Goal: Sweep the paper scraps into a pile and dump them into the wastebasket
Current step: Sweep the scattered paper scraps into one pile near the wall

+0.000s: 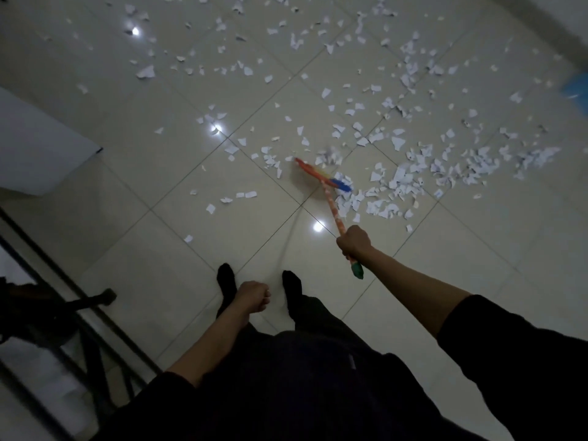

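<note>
White paper scraps (410, 183) lie scattered over the tiled floor, thickest to the right of the broom head and thinner toward the far left. A small broom (323, 178) with red, yellow and blue bristles rests on the floor among them. My right hand (353, 241) grips its orange patterned handle near the green end cap. My left hand (253, 296) hangs in a fist above my feet and holds nothing. No wastebasket can be made out with certainty.
A blue object (577, 87) shows at the right edge, blurred. A white board or tabletop (38, 144) juts in from the left. Dark metal frame bars (63, 313) stand at the lower left. My feet in dark socks (226, 281) stand on bare tiles.
</note>
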A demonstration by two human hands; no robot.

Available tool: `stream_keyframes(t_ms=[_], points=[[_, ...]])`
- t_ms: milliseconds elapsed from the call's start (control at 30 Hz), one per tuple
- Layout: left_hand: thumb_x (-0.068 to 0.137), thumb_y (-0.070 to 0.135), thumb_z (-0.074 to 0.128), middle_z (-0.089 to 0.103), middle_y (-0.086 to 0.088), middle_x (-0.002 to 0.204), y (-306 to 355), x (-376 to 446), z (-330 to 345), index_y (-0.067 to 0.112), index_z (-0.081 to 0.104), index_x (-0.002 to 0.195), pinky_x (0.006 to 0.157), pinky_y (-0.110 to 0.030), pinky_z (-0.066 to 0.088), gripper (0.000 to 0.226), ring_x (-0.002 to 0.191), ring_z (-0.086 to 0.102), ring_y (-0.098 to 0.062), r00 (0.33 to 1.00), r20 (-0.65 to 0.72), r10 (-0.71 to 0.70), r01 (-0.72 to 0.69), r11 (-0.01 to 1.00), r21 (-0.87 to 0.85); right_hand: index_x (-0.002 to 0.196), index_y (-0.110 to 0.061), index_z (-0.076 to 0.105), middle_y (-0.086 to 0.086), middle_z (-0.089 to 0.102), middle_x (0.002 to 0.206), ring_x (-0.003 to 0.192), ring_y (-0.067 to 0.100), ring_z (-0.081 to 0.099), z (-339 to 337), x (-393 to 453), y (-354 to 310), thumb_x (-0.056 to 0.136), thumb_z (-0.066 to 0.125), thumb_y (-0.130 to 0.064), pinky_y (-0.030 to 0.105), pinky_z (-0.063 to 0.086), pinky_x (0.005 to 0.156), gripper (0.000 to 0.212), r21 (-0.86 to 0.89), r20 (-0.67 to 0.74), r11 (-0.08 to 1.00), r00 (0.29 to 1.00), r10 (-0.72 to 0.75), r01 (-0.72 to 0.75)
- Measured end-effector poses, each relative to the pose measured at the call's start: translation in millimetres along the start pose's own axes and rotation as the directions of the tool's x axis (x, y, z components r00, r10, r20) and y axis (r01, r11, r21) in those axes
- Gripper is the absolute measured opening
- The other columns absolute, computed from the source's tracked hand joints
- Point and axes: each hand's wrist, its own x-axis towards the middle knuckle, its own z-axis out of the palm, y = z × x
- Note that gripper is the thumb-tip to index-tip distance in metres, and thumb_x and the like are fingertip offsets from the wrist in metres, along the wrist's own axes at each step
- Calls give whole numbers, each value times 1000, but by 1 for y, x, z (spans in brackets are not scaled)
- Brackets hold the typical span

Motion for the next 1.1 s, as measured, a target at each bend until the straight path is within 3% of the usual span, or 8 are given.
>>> stream_keyframes(t_ms=[167, 433, 567, 800, 967, 1100], points=[[93, 4, 50, 55, -7, 66, 18, 8, -30, 5, 55, 77, 40, -17, 39, 16, 52, 49, -14, 998, 67, 11, -16, 996, 83, 99, 5, 57, 11, 60, 76, 56, 17, 58, 8, -30, -28, 85, 56, -8, 27, 49, 50, 19, 202, 75, 978, 997, 34, -49], [94, 5, 49, 54, -7, 69, 47, 27, -109, 6, 54, 80, 41, -19, 40, 15, 54, 48, -13, 994, 103, 27, -45, 982, 182, 100, 6, 59, 10, 62, 74, 51, 13, 54, 75, -76, -106, 89, 60, -11, 22, 45, 45, 20, 183, 343, 979, 939, 25, -93], [94, 5, 47, 53, -6, 68, 45, 37, -143, 4, 53, 86, 43, -19, 40, 11, 55, 48, -13, 997, 70, 19, -35, 972, 233, 91, 1, 60, 6, 59, 68, 42, 7, 50, 111, -89, -142, 91, 58, -12, 19, 43, 43, 14, 151, 475, 984, 880, 10, -92], [93, 9, 50, 60, -8, 68, 27, 54, -189, 5, 59, 75, 53, -24, 45, 20, 59, 54, -17, 1000, 10, 0, -3, 954, 298, 83, -5, 60, 3, 53, 63, 40, 7, 44, 180, -95, -198, 89, 58, -10, 18, 37, 39, 9, 165, 635, 969, 771, 37, -183], [96, 11, 48, 60, -7, 70, 31, 61, -207, 8, 57, 79, 52, -24, 44, 19, 60, 54, -15, 1000, 16, 1, -6, 960, 280, 81, -4, 56, 4, 54, 65, 42, 8, 44, 223, -87, -225, 93, 53, -8, 19, 36, 37, 13, 175, 650, 947, 754, 94, -269], [96, 11, 51, 61, -8, 72, 39, 66, -219, 9, 57, 78, 54, -25, 45, 19, 62, 55, -16, 1000, 1, 3, -3, 968, 251, 91, 0, 56, 16, 59, 88, 59, 18, 50, 233, -71, -238, 89, 61, -14, 27, 41, 50, 15, 50, 515, 992, 854, 73, -116]])
